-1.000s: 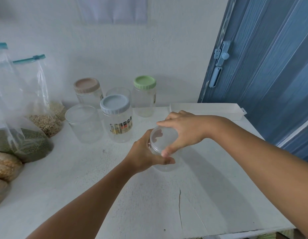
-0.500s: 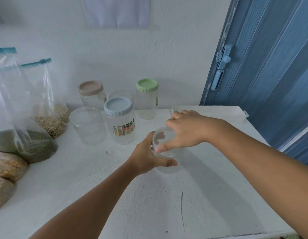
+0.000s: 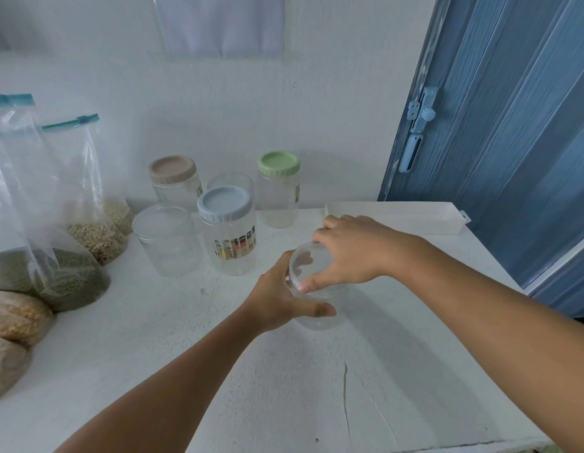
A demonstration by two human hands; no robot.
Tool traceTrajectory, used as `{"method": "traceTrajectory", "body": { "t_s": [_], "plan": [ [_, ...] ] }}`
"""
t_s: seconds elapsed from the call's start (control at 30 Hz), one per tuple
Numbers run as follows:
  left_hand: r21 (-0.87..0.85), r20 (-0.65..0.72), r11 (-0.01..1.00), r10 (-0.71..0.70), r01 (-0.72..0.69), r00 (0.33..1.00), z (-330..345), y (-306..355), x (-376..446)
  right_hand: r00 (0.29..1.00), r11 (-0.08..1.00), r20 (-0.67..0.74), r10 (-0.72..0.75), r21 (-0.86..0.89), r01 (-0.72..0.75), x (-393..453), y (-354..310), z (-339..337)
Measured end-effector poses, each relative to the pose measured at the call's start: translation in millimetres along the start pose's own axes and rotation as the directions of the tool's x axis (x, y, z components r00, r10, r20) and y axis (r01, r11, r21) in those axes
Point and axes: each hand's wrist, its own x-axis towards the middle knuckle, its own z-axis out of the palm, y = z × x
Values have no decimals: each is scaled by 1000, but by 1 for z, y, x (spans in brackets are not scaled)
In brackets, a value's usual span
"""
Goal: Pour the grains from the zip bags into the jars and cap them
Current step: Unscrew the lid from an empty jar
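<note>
The blue-lidded jar (image 3: 230,235) carries a colourful printed label (image 3: 235,246), its lettering too small to read.

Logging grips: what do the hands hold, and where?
Left hand grips the clear jar by its side; right hand grips its clear lid at the rim.

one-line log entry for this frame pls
stage: uncapping | left hand: holds clear jar on table | right hand: grips clear lid | jar: empty | zip bags: untouched, far left
</note>
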Motion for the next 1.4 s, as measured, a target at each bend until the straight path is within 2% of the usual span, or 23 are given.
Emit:
{"method": "traceTrajectory", "body": {
  "t_s": [0.13,0.27,0.37,0.57,0.73,0.93,1.0,1.1,1.2,1.3,1.4],
  "plan": [
    [-6,6,1000,-2,2,1000,-2,0,0,991,994,99,-92,63,86,1,6,-7],
    [-20,28,1000,21,-20,999,-5,3,0,998,996,52,-24,93,19,3,7,2],
    [-51,-16,998,36,-36,999,-7,5,-4,998,987,57,-15,163,6,3,7,6],
    [19,-49,999,43,-42,998,-12,10,-8,997,989,74,-7,146,-4,0,9,2],
    [74,-13,996,43,-42,999,-16,15,-8,999,998,-12,39,49,-38,-3,4,4],
    [98,-24,995,38,-36,999,-15,14,-7,991,996,113,-73,51,67,-4,-1,-11],
    [91,-19,995,34,-32,999,-16,13,-7,993,998,114,-28,61,22,-4,-3,-12],
    [77,-9,997,20,-19,1000,-16,12,-7,998,998,19,58,-18,-58,-3,-8,-6],
    [84,-7,996,26,-25,1000,-15,12,-6,999,999,31,-22,35,21,0,-7,-6],
    [101,-11,994,31,-30,999,-15,12,-6,981,987,150,-122,124,104,-2,0,-14],
    [86,-4,996,30,-30,1000,-16,11,-6,993,991,120,-18,135,2,-3,3,-10]
  ]
}}
